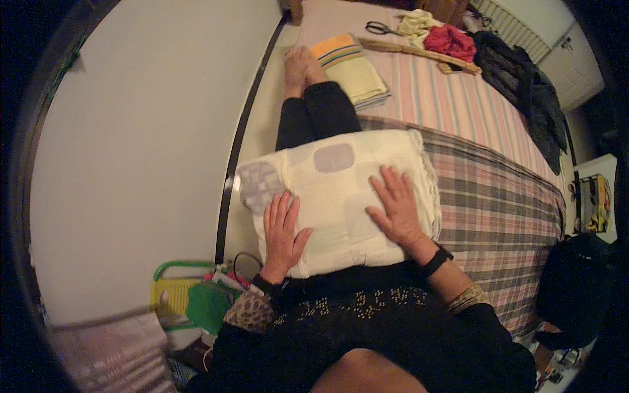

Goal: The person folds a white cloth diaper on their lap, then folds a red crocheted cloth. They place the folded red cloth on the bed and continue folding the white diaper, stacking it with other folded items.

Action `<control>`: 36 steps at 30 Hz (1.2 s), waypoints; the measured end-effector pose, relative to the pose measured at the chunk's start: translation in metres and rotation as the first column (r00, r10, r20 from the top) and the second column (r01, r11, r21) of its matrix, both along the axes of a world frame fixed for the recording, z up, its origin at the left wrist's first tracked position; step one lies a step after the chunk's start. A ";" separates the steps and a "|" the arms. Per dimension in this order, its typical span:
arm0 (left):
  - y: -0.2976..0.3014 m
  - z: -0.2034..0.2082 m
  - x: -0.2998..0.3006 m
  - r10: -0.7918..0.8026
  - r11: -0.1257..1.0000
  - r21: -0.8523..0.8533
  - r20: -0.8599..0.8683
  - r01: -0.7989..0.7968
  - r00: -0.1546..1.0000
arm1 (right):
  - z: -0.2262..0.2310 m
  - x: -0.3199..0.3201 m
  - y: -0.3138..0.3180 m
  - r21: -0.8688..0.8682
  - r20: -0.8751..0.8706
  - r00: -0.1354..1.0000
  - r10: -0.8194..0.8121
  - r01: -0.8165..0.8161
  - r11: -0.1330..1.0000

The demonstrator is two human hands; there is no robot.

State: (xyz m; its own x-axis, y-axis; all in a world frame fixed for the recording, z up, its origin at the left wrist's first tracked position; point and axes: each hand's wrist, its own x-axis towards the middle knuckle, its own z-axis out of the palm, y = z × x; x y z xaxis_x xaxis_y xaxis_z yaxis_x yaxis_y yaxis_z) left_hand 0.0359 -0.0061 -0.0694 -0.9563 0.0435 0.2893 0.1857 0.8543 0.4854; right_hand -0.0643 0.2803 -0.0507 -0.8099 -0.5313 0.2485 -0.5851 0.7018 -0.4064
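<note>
Across my lap rests a white cloth bundle [335, 209] with pale lavender patches and a ruffled right edge. It looks like a folded blanket or a pillow; I cannot tell which. My left hand [282, 234] lies flat on its left part, fingers stretched toward the far side. On the right part, my right hand [396, 208] is pressed flat with its fingers slightly spread. Neither hand grips anything. A lavender-and-white patterned flap [261, 181] shows at the bundle's left corner, above my left hand.
Beyond my legs, folded yellow towels [357, 75] lie on the striped bed sheet [422, 98]. Scissors [380, 27], a long wooden stick [419, 51], red cloth [451, 43] and dark clothing [517, 78] lie farther back. A plaid blanket [491, 203] spreads to my right; a green-and-yellow chair [173, 295] stands left.
</note>
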 end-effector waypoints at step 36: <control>-0.086 -0.025 -0.031 -0.422 0.009 0.793 0.555 -0.609 0.716 | -0.035 -0.076 0.078 -0.364 0.928 0.292 0.232 0.569 0.737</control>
State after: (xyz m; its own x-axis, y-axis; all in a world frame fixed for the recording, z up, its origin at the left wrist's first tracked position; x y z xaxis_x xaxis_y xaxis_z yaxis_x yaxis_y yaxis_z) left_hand 0.0050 -0.0920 -0.0947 -0.8100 0.1420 -0.5690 -0.5524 -0.5104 0.6590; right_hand -0.1404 0.3580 -0.0857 -0.7303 -0.4216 -0.5375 0.5408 0.1239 -0.8320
